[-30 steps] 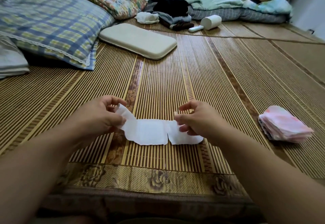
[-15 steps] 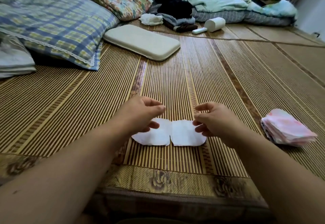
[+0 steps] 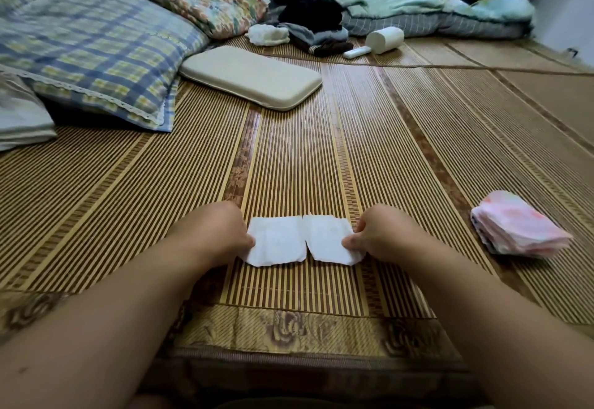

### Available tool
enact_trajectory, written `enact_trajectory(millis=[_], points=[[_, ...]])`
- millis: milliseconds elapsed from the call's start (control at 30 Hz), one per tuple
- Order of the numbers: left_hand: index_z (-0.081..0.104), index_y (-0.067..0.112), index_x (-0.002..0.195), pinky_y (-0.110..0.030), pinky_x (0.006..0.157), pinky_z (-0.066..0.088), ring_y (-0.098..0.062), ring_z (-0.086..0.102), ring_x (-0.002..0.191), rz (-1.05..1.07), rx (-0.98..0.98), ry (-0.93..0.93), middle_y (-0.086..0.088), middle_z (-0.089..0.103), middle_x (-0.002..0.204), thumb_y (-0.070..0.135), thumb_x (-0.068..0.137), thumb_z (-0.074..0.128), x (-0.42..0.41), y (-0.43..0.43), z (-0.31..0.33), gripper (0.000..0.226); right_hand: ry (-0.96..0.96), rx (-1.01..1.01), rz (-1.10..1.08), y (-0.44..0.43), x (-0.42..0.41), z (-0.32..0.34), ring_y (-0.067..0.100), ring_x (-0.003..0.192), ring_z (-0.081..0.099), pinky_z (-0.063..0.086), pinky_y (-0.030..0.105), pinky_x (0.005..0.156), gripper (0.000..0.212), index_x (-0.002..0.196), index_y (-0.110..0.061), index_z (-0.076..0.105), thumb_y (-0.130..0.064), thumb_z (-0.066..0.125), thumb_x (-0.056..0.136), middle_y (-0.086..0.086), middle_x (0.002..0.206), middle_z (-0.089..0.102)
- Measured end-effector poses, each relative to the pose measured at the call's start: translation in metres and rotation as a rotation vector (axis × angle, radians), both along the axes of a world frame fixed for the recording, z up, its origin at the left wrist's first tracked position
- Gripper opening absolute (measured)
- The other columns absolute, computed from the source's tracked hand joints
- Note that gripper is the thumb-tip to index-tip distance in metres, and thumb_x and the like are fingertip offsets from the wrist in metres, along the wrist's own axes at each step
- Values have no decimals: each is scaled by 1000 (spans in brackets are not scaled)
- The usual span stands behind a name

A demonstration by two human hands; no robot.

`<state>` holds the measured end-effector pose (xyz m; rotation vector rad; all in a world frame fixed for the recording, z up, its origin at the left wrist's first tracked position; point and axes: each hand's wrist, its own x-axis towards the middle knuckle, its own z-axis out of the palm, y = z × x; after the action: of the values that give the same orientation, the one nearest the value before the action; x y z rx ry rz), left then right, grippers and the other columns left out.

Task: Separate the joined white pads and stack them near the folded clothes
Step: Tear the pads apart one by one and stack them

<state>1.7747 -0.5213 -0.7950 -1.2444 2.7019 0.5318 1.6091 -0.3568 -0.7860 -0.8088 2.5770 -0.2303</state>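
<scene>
Two white pads lie side by side on the bamboo mat (image 3: 289, 170) near its front edge, touching along their inner edges at the top. My left hand (image 3: 215, 235) pinches the outer edge of the left pad (image 3: 278, 241). My right hand (image 3: 382, 236) pinches the outer edge of the right pad (image 3: 328, 238). Whether the two pads are still joined along the seam cannot be told. A stack of folded pink cloths (image 3: 517, 225) sits on the mat to the right, about an arm's width from the pads.
A cream cushion (image 3: 250, 76) lies farther back at centre. A plaid pillow (image 3: 93, 51) and folded white bedding (image 3: 19, 116) are at the left. Clothes, quilts, a white roll (image 3: 385, 39) and a remote (image 3: 356, 52) line the back. The mat's floral border (image 3: 289, 328) runs below my arms.
The strip held up and stretched between my hands now lies flat on the mat as two pads side by side. Both hands have moved to grip the outer edges.
</scene>
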Motion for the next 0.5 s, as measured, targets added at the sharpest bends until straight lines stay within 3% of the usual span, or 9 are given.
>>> enact_trajectory(millis=[100,200,300,367,500], points=[[63,20,70,-28,51,46,-16,60,62,27,40,62,-1,63,70,27,76,65,-1,3,2,9,6,-13,20,0,1,1,20,76,63,54,36,70,25,87,-9,70,-33,70,81,6,82,68],[57,20,83,-32,55,52,-17,61,66,100,176,300,0,62,80,22,79,63,-2,6,10,7,7,-201,-45,4,-1,3,16,70,59,50,31,58,10,81,-15,61,-22,68,81,3,80,63],[49,27,109,-25,51,53,-18,62,68,179,542,575,-4,59,93,10,78,64,-2,14,21,39,-83,-496,-120,6,1,8,17,71,61,51,29,54,20,95,-17,55,-15,69,80,2,89,60],[45,29,120,-25,56,54,-19,62,69,155,746,663,-10,59,92,1,76,64,-5,23,26,55,-131,-646,-102,3,10,12,13,72,63,51,22,52,32,106,-22,54,-17,71,80,0,89,61],[45,36,125,-28,62,56,-21,67,73,58,841,693,-13,61,95,-1,77,64,-13,40,29,63,-207,-798,16,-3,33,21,9,71,66,53,18,52,36,112,-28,54,-20,71,80,-2,84,65]])
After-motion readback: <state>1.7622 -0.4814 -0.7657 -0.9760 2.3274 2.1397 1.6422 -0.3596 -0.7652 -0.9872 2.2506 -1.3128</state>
